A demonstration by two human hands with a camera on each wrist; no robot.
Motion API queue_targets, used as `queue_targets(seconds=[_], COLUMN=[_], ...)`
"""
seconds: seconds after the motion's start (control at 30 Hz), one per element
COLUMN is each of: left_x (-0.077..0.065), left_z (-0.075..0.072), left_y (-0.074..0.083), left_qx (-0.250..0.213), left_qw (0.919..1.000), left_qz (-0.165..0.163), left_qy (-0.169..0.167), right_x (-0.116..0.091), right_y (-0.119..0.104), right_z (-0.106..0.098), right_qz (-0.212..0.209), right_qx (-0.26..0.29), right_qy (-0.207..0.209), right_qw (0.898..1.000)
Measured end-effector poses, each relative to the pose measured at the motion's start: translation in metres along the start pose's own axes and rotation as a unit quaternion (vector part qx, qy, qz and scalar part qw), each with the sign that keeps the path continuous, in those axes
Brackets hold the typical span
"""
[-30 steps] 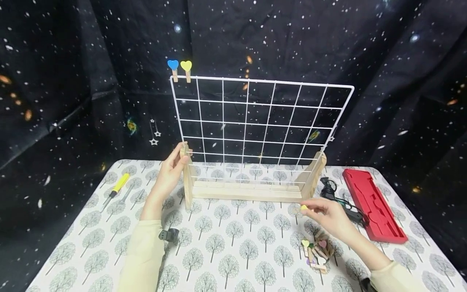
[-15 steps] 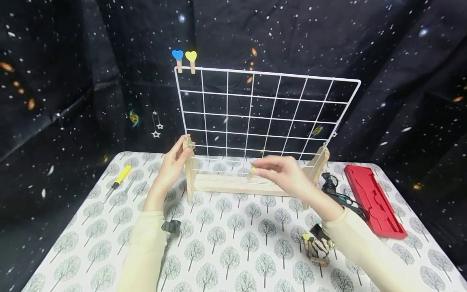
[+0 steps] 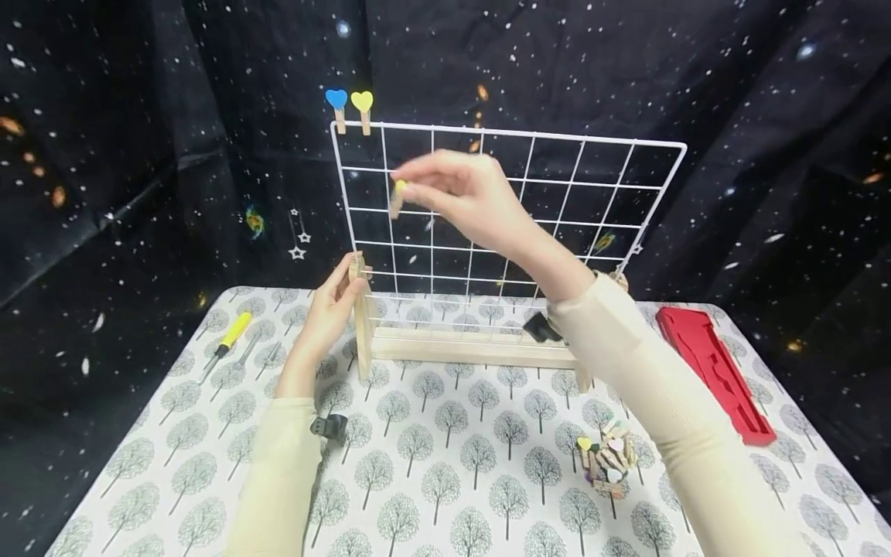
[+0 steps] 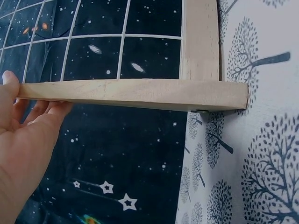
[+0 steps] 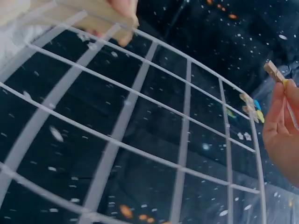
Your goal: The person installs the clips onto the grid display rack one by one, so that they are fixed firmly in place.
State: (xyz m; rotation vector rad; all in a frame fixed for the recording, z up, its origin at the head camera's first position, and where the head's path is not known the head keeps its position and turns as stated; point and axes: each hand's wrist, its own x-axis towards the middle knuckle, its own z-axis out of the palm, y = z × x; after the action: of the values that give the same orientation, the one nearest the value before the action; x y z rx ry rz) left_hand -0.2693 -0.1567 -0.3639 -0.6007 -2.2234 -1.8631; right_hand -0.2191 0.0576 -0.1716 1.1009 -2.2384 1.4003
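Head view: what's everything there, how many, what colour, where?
Table: one, white cloth, centre
Stand: one, pale wood, on table
Wire grid: one, white, in stand
Grid clips: two, blue, yellow, top left
Held clip: one, yellow, right hand
Clip heap: uncountable, mixed, right
Screwdriver: one, yellow-black, left
Slim pieces: maybe two, grey, left
Tray: one, red, right
Backdrop: one, black, behind
Sleeves: two, cream, foreground
Wrist cameras: two, black, by sleeves
Left hand: one, on stand
Right hand: one, before grid

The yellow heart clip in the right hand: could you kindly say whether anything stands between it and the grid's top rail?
Nothing visible does: in the head view the right hand holds the yellow heart clip before the white grid, below its top rail, which is bare just right of two heart clips.
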Motion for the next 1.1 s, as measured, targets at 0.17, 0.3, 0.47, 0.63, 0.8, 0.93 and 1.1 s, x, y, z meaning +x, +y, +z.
queue_targets(seconds=[0.17, 0.3, 0.47, 0.63, 0.8, 0.93, 1.1], left_x=[0.000, 0.000, 0.000, -0.001, -0.001, 0.000, 0.000], left_z=[0.001, 0.001, 0.000, 0.000, 0.002, 0.003, 0.003], left_y=[-0.001, 0.001, 0.003, 0.003, 0.001, 0.001, 0.002], left_qx=[-0.004, 0.004, 0.004, 0.004, -0.001, -0.002, -0.006], left_qw=[1.0000, 0.9999, 0.9999, 0.9999, 0.9998, 1.0000, 1.0000], left_qz=[0.000, -0.013, -0.015, -0.016, -0.019, -0.008, -0.004], left_qy=[0.005, 0.001, 0.003, 0.002, 0.000, 0.002, 0.003], right_x=[0.040, 0.069, 0.085, 0.080, 0.080, 0.083, 0.086], right_y=[-0.010, -0.002, 0.010, 0.018, 0.021, 0.015, 0.005], right_z=[-0.005, -0.010, -0.011, -0.010, -0.008, -0.009, -0.010], right_qz=[0.008, 0.047, 0.044, 0.025, 0.022, 0.025, 0.063], right_qx=[-0.077, -0.112, -0.144, -0.178, -0.213, -0.271, -0.280], right_qy=[0.061, 0.101, 0.110, 0.134, 0.120, 0.089, 0.049], right_qw=[0.995, 0.987, 0.982, 0.975, 0.969, 0.958, 0.957])
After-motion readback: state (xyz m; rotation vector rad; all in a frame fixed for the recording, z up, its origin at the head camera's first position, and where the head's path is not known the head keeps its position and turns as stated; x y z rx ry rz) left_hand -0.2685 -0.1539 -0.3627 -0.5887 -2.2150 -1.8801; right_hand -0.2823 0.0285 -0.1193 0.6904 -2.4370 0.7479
